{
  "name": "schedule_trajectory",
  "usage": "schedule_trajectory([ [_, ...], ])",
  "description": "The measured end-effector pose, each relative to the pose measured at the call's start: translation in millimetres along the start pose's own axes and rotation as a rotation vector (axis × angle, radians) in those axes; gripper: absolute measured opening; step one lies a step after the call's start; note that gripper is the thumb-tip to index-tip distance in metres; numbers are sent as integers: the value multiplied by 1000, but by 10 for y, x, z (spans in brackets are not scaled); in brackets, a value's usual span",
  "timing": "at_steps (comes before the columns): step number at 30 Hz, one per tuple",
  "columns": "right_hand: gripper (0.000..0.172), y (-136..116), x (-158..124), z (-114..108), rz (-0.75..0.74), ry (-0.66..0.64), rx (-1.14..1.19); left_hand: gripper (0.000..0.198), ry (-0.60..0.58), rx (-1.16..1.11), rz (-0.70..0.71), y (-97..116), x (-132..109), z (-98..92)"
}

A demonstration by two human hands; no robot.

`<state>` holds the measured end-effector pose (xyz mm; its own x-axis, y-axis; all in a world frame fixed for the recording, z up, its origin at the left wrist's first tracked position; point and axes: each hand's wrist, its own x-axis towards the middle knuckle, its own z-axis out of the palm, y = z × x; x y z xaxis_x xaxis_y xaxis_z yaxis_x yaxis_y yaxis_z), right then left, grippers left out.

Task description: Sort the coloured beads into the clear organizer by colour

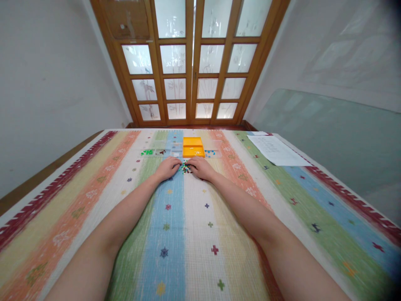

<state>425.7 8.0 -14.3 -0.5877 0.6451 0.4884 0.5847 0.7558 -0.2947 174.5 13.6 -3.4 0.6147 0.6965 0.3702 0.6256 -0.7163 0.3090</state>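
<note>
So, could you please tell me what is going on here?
A person's left hand and right hand are at either side of a heap of tiny mixed-colour pieces on a striped tablecloth. Beyond them is an open orange box with white pieces inside. Clear boxes flank it, with green pieces and dark pieces at left and blue pieces at right. Whether either hand holds a piece cannot be made out.

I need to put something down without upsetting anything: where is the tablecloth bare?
Bare tablecloth shows between the left forearm and right forearm, nearer than the small pieces; left of the left forearm; and between the right forearm and the paper. It's crowded where left hand and right hand flank the pieces, with the orange box and clear trays just beyond.
</note>
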Motion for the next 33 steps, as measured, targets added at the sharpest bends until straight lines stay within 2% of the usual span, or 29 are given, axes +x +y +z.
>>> schedule_trajectory([
  [16,31,-16,6,-9,-41,-11,48,31,-5,-12,-9,-17,-5,15],
  [23,32,10,14,13,8,-12,61,31,-13,-26,-18,1,-2,-4],
  [28,30,64,20,20,129,123,166,31,-19,-22,-17,-12,-3,8],
  [33,27,226,44,-31,453,428,420,32,-4,-30,2,-39,-10,25],
])
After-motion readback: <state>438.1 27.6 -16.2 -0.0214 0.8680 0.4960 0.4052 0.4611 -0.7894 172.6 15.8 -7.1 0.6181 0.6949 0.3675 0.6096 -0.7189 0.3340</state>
